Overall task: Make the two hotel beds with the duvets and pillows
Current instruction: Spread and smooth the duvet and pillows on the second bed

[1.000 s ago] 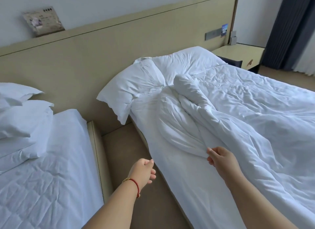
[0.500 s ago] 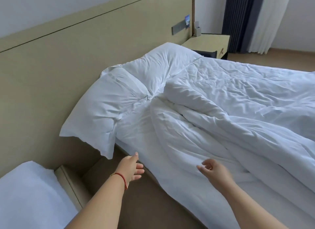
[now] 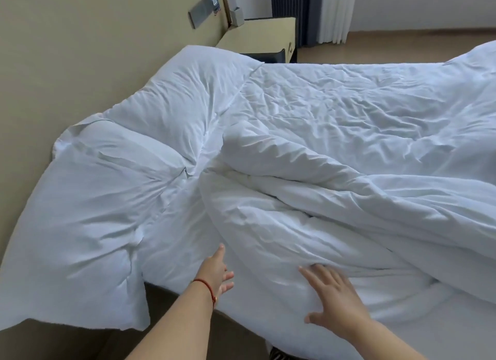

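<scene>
A white duvet (image 3: 349, 145) lies crumpled over the bed, its near top corner folded back into a thick roll (image 3: 281, 198). Two white pillows sit at the headboard: a near pillow (image 3: 88, 212) hanging over the bed's edge and a far pillow (image 3: 188, 96). My left hand (image 3: 217, 271), with a red string on its wrist, reaches with straight fingers toward the folded duvet edge. My right hand (image 3: 335, 303) lies flat with spread fingers on the duvet's lower fold, fingertips at a crease.
A beige headboard panel (image 3: 80, 51) runs along the left. A bedside table (image 3: 263, 37) stands beyond the far pillow, with dark and white curtains (image 3: 316, 10) behind it. Brown floor (image 3: 188, 333) shows beside the bed below my arms.
I have stepped closer to the head of this bed; the other bed has left the view. Both hands moved forward, and the right hand now rests on the duvet fold.
</scene>
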`<act>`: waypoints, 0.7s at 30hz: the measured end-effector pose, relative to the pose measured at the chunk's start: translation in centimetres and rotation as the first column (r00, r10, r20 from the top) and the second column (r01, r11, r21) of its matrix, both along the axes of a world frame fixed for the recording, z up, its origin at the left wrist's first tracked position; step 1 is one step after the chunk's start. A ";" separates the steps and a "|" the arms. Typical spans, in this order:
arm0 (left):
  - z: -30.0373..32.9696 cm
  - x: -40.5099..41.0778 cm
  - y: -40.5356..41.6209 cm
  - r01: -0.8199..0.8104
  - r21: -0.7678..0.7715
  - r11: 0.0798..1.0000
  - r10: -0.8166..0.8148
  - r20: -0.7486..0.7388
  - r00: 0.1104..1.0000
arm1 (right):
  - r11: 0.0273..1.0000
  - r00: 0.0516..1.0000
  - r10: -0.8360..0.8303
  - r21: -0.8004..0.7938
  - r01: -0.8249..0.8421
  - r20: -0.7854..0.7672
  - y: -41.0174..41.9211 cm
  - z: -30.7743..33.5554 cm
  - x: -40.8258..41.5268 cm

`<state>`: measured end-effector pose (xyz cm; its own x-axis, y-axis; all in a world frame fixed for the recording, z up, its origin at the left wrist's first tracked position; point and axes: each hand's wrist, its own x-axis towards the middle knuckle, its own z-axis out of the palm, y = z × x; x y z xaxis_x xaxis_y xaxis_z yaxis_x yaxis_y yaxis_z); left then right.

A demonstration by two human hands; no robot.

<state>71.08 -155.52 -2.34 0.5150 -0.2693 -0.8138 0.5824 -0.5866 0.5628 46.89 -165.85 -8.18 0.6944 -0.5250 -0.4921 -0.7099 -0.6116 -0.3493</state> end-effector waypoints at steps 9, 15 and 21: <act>-7.1 9.6 -6.5 0.037 0.052 0.998 -0.035 -0.043 0.998 | 0.962 0.987 -0.147 -0.223 0.159 0.068 -4.9 -3.8 13.0; -9.6 11.6 -8.6 -0.002 -0.064 0.998 -0.010 -0.186 0.982 | 0.920 0.920 -0.384 0.114 0.375 0.071 -8.9 -1.4 16.0; -6.8 15.3 -13.9 -0.061 -0.329 0.942 -0.026 -0.252 0.967 | 0.662 0.697 -0.694 0.540 0.520 0.180 -8.3 4.1 15.9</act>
